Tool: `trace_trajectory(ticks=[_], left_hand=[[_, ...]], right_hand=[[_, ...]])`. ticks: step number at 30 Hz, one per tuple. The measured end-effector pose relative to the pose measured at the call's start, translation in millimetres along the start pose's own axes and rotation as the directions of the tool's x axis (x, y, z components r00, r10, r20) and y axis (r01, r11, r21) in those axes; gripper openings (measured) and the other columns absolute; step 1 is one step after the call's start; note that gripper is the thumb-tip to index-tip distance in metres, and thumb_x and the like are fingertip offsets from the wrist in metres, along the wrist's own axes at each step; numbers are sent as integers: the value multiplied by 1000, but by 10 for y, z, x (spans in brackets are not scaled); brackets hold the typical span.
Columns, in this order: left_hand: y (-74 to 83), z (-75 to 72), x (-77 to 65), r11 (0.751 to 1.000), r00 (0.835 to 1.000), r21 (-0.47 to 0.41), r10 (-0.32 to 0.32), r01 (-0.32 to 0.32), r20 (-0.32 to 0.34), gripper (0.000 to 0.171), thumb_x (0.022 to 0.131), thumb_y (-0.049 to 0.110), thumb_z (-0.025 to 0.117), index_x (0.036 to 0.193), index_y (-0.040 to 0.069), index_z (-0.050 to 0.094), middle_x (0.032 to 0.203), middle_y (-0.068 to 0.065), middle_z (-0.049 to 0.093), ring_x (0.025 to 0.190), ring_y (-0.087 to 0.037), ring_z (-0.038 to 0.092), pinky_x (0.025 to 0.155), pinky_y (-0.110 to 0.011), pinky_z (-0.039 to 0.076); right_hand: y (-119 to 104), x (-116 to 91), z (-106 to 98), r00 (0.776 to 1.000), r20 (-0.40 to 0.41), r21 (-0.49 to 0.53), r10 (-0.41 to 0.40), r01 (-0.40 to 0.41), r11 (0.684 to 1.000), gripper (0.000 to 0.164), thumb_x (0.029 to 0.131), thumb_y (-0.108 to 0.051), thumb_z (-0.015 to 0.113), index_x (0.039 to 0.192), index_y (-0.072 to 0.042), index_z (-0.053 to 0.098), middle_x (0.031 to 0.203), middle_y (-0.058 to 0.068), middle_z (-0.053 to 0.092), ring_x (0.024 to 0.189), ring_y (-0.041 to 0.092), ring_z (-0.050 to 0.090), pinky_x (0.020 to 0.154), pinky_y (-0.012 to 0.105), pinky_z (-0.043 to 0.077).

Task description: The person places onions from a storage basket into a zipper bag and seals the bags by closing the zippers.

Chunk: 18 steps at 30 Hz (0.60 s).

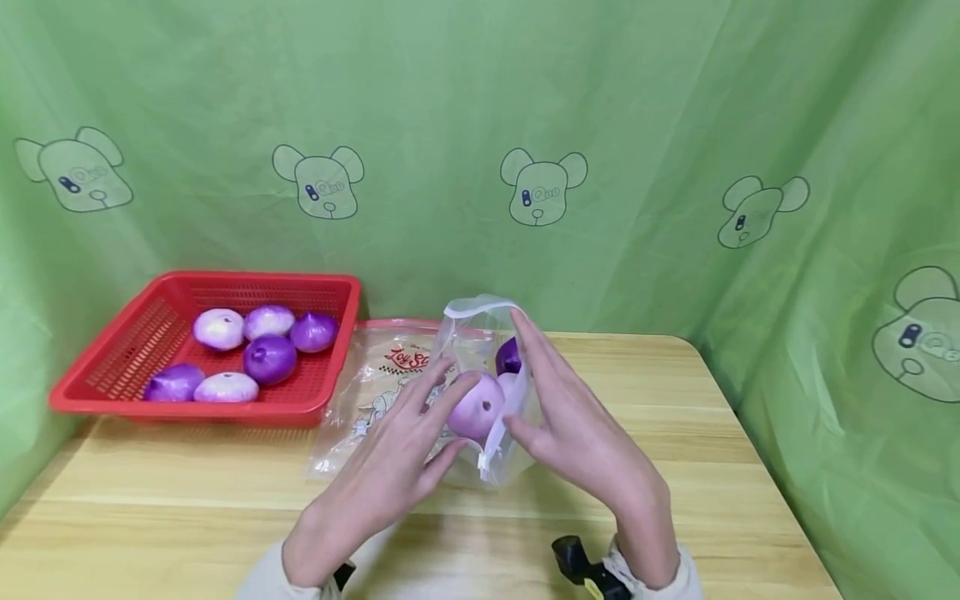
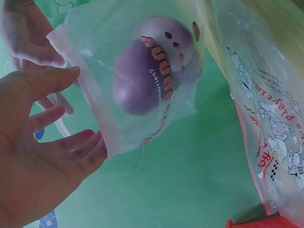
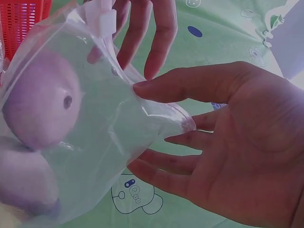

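A clear zip bag stands with its white-edged mouth spread open and purple onions inside. My left hand touches the bag's left side, its fingers and thumb spread apart at the mouth. On the opposite side, my right hand rests its thumb and fairly straight fingers against the white zip edge. The zip's slider sits at one end of the mouth. Red and white print runs across the bag in the left wrist view, partly covering the onions.
To the left stands a red plastic basket with several onions in it. Between basket and hands, a flat printed zip bag lies on the wooden table. A green curtain closes off the back and sides.
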State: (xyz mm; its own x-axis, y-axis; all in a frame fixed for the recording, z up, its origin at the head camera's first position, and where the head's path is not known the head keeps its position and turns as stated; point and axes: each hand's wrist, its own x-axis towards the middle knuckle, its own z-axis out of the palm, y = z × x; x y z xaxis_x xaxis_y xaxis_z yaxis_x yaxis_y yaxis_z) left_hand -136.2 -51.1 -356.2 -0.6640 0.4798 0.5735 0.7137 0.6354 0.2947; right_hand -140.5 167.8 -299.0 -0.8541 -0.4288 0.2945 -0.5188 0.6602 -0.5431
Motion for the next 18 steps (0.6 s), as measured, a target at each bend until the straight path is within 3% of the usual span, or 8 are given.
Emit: trace_trajectory(ticks=[3, 9, 18], left_hand=[[3, -14, 6, 1000, 1000, -12, 21, -21, -17, 66, 86, 13, 77, 144, 17, 46, 150, -10, 41, 125, -27, 52, 86, -38, 57], [-2, -62, 1, 997, 994, -17, 78, -80, -74, 42, 86, 10, 75, 127, 10, 62, 125, -5, 62, 113, -21, 60, 96, -37, 52], [14, -7, -36, 991, 991, 23, 135, -135, -21, 24, 86, 14, 77, 108, 10, 69, 98, 0, 71, 92, -18, 67, 83, -35, 54]], right_hand=[[14, 6, -6, 1000, -5, -8, -2, 2, 1000, 112, 83, -1, 75, 160, -23, -3, 166, -1, 3, 151, 24, 15, 119, 48, 21], [39, 26, -13, 1000, -21, -9, 0, 0, 1000, 113, 82, 0, 76, 160, -23, -2, 166, 0, 4, 151, 24, 16, 119, 48, 22], [31, 13, -13, 999, -41, 15, 12, -11, 1000, 110, 85, -6, 76, 160, -27, -1, 166, -1, 7, 150, 23, 18, 118, 49, 24]])
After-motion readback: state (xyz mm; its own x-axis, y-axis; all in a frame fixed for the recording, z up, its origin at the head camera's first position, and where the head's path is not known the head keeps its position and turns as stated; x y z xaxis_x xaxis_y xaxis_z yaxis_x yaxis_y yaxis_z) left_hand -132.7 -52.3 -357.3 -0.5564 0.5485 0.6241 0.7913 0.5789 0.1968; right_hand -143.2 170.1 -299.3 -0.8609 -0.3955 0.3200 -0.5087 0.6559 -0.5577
